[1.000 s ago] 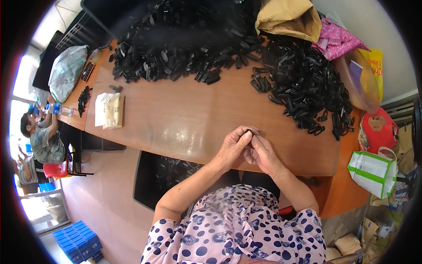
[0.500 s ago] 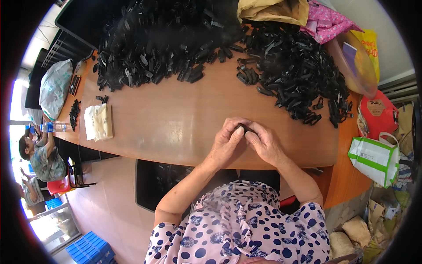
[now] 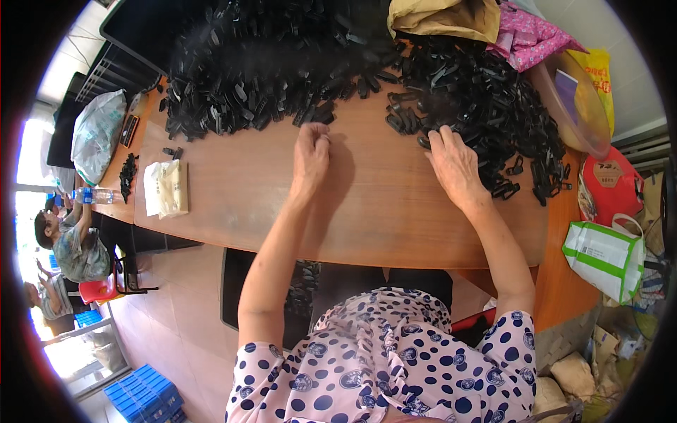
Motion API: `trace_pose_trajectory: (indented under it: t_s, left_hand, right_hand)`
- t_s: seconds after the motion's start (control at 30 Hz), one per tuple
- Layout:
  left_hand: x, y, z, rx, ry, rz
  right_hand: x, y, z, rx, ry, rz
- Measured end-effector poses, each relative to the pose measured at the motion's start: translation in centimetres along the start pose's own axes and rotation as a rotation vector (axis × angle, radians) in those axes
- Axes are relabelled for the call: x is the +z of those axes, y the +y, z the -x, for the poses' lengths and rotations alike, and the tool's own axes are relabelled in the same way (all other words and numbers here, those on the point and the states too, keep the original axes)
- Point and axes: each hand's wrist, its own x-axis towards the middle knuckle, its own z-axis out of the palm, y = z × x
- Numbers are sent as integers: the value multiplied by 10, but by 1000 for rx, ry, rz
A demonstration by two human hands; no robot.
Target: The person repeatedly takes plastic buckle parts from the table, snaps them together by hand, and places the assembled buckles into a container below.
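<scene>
While your right hand (image 3: 455, 166) lies spread, fingers loose, on the edge of the right heap of black plastic parts (image 3: 479, 106), pinch just one piece free. Your left hand (image 3: 310, 151), curled at the left heap (image 3: 261, 77) on the worktop (image 3: 381, 211), may grip something; I cannot tell.

On the wooden surface (image 3: 367, 204), the left hand (image 3: 311, 156) reaches with curled fingers toward one heap of black plastic parts (image 3: 261, 77), while the right hand (image 3: 455, 163) touches another heap (image 3: 486, 99).
</scene>
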Motion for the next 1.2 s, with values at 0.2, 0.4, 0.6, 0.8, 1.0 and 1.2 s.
trace_pose_trajectory:
  t_s: [0.2, 0.4, 0.6, 0.8, 1.0, 1.2]
  left_hand:
    - [-6, 1, -32, 378, 102, -856]
    - [-12, 8, -28, 546, -48, -1047]
    - [-11, -2, 35, -239, -418, 586]
    - [9, 3, 108, -192, -394, 693]
    - [6, 26, 148, -52, -427, 451]
    - [9, 28, 166, 93, -352, 292]
  right_hand:
    - [14, 5, -9, -184, -35, 249]
    - [12, 13, -5, -202, 22, -36]
    - [-22, -31, 18, 495, -111, -1477]
    - [-24, -65, 41, 542, -220, -1845]
    - [-29, -84, 58, 578, -308, -2028]
    - [-34, -93, 71, 519, -359, -2023]
